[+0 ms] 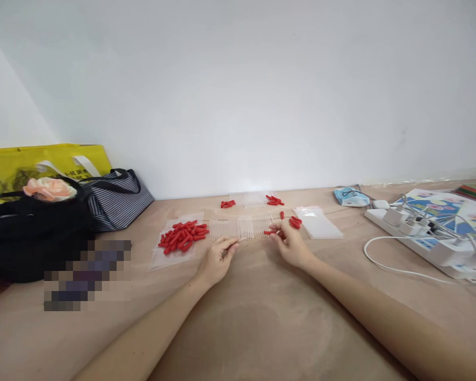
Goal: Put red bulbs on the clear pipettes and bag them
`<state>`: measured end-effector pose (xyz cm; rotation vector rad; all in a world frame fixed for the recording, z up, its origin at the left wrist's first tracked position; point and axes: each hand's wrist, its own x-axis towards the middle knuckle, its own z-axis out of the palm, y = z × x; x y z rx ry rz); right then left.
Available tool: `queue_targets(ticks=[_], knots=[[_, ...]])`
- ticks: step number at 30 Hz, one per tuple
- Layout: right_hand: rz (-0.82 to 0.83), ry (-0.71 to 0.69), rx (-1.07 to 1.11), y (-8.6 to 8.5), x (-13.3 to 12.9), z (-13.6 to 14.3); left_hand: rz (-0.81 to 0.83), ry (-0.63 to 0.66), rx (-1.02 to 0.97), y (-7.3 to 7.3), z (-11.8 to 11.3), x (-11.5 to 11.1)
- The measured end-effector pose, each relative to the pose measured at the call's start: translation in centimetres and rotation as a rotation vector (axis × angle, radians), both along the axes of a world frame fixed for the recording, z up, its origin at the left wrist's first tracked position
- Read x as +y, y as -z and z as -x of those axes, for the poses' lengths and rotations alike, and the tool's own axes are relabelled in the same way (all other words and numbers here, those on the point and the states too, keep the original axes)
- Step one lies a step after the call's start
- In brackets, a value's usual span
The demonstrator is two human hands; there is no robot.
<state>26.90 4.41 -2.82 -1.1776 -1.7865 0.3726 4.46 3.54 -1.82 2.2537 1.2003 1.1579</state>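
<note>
left hand pinches a slim pale stick | right hand grips a red piece | red pile (on a plastic sheet) lies left

Right fingers partly hide a red piece; left edge crops a black bag; an item appears pixelated.

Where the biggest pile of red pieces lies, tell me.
In the head view, left of centre, the biggest pile of red pieces lies on a translucent plastic sheet, between the striped bag and the left hand.
</note>
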Motion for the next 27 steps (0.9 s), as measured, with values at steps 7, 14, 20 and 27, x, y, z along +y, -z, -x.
queue_targets(ticks=[7,14,20,27], knots=[[-0.005,-0.264,-0.005,-0.1,-1.8,2.0,0.028,0.117,0.062,-0.3,0.0,-0.5],[0.074,-0.322,0.029,-0.4,-1.9,2.0,0.001,0.181,0.100,-0.4,-0.3,-0.7],[0.153,-0.385,0.100,-0.3,-2.2,2.2,-0.023,0.207,0.128,-0.6,-0.3,-0.8],[0.204,-0.424,0.118,-0.3,-2.7,2.6,-0.083,0.254,0.153,-0.5,-0.4,-0.9]])
